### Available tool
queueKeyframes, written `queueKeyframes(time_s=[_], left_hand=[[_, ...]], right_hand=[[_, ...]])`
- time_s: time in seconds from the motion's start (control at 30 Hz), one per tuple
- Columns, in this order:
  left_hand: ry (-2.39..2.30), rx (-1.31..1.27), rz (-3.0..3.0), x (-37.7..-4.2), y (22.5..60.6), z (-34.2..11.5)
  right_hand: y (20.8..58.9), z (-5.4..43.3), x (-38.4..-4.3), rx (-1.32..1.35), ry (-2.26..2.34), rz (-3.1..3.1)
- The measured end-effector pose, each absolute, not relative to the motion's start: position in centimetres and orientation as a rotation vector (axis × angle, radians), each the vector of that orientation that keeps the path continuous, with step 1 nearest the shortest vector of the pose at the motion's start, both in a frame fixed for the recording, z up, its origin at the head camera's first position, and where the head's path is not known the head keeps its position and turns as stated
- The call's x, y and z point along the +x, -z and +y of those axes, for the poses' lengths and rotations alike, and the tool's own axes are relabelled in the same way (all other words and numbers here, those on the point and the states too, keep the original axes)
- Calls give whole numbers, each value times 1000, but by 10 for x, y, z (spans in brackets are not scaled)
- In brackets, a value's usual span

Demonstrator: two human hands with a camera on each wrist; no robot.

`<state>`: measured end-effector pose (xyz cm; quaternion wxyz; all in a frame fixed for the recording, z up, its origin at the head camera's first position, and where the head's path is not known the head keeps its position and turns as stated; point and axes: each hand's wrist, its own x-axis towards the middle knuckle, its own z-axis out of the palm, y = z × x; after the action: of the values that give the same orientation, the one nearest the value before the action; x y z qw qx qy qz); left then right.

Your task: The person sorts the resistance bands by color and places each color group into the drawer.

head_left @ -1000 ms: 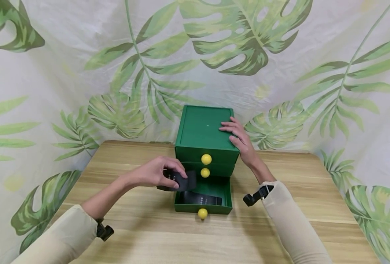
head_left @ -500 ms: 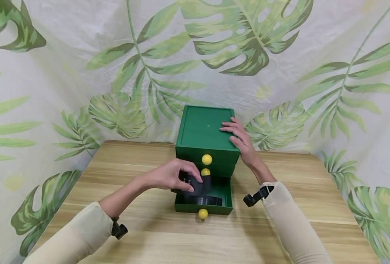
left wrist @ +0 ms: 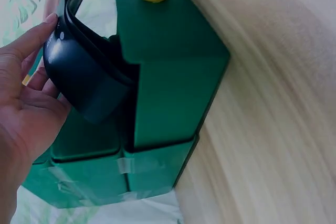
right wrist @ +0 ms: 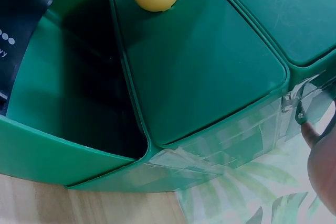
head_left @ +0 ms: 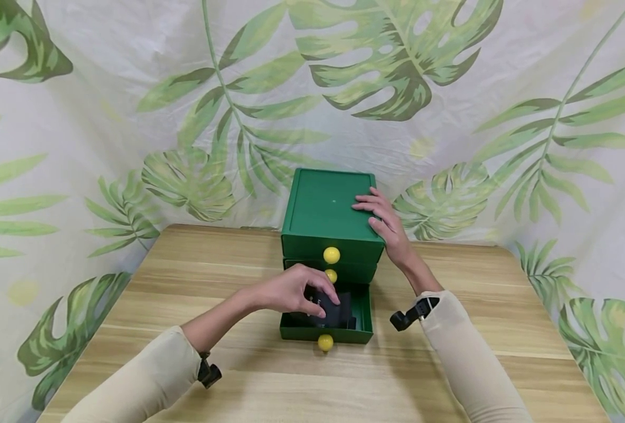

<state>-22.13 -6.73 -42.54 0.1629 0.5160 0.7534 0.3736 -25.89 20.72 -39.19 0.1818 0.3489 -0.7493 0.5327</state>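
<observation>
My left hand (head_left: 291, 292) pinches a black, bendy, flat item with white print (left wrist: 84, 74) between thumb and fingers. It is over and partly inside the pulled-out bottom drawer (head_left: 344, 336) of a small green drawer cabinet (head_left: 323, 202). In the left wrist view the item looks curved, with layered ends at the top. A similar black printed item (right wrist: 18, 40) lies in the drawer, mostly hidden by the held one in the head view. My right hand (head_left: 382, 224) rests on the cabinet's top right edge, fingers spread, holding nothing.
Two upper drawers are closed, with yellow round knobs such as the top knob (head_left: 331, 255). The bottom drawer's knob (head_left: 325, 343) juts forward over the wooden table (head_left: 270, 382). A leaf-patterned cloth (head_left: 259, 76) hangs behind the cabinet.
My left hand has moved right and down with the black item, from the drawer's left side to over and into it. My right hand has stayed on the cabinet top.
</observation>
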Motion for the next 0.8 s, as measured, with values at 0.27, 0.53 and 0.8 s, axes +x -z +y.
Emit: queueKeyframes(time_s=[0.27,0.53,0.8], left_hand=[[-1055,1437,2146,-219,443,-62],[-1104,1392,2161,-221,454,-62],[-1120,1322,2193,-220,461,-63]], right_hand=[[416,215,-280,986,-1481,-2087],[424,219,-288,1006,-1486,-2067],[424,218,-287,1007,-1480,-2062]])
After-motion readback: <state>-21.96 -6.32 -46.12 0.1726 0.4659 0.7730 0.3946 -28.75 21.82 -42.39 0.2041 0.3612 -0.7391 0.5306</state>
